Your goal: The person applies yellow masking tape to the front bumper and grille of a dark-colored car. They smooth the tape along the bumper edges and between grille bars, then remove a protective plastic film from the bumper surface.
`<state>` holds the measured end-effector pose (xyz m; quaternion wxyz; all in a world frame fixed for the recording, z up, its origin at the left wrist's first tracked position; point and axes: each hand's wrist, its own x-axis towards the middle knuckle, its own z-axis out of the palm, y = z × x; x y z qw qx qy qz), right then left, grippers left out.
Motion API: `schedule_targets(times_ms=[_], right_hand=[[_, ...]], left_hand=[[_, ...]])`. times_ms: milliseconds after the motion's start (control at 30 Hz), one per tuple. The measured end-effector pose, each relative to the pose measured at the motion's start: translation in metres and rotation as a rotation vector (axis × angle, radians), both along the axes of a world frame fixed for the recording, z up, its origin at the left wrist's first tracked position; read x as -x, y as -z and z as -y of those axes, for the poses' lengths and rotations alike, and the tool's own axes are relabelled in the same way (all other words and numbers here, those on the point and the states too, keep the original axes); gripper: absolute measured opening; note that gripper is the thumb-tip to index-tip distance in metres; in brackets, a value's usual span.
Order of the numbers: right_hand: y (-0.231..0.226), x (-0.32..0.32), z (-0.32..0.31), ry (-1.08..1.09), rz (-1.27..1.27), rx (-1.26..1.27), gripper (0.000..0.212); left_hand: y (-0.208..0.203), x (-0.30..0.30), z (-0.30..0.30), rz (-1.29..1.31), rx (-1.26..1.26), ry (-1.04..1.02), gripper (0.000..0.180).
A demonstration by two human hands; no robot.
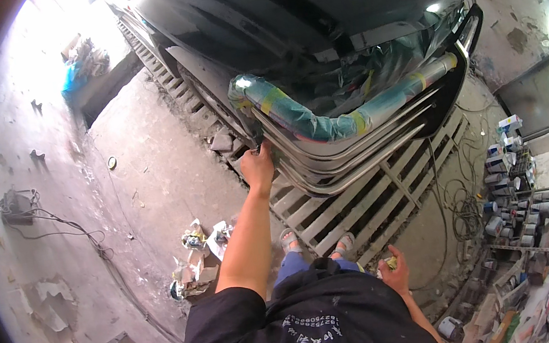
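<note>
A dark car (339, 31) stands in front of me. Greenish masking film with yellow tape (313, 125) wraps the bar across its nose. Below that, the bumper (331, 181) shows bare, pale ridged trim. My left hand (258, 167) reaches out to the bumper's left corner, its fingers closed at the dark edge there; the fingertips are partly hidden. Low by my right side, my right hand (395, 272) is curled round a small, crumpled yellowish piece (387, 264), its material too small to tell.
A slatted floor grate (356, 213) lies under the car's front, near my feet. Crumpled paper and scraps (197, 265) litter the floor at left. Several cans (530, 214) crowd a rack at right, beside coiled hoses (463, 209). Cables (100, 246) run along the left wall.
</note>
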<state>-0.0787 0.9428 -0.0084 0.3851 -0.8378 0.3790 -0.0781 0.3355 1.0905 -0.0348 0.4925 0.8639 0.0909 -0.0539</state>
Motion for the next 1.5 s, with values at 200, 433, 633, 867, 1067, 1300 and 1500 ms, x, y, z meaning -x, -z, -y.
schedule_targets(times_ms=[200,433,633,867,1067,1300,1500], right_hand=[[-0.004,-0.008,0.005,-0.010,0.056,-0.002,0.046],[0.001,-0.008,0.010,0.028,0.073,-0.074,0.046],[-0.006,-0.002,0.014,0.080,0.069,-0.076,0.046],[0.001,0.011,0.021,0.132,-0.017,-0.083,0.048],[0.003,0.015,0.023,0.112,0.047,-0.025,0.048],[0.007,0.031,0.018,0.139,-0.020,-0.041,0.049],[0.012,0.027,0.008,0.113,-0.075,-0.130,0.050]], left_hand=[[-0.006,-0.008,0.013,-0.328,0.628,-0.260,0.030],[0.004,-0.015,0.023,-0.359,1.038,-0.399,0.012],[0.027,-0.019,-0.009,-0.417,0.935,-0.251,0.018],[0.022,-0.040,-0.049,-0.065,0.101,0.190,0.025],[0.061,-0.081,-0.062,0.062,-0.271,0.271,0.032],[0.228,0.070,-0.159,-0.568,-0.216,0.057,0.035],[0.090,0.056,-0.100,-0.259,0.213,0.120,0.015]])
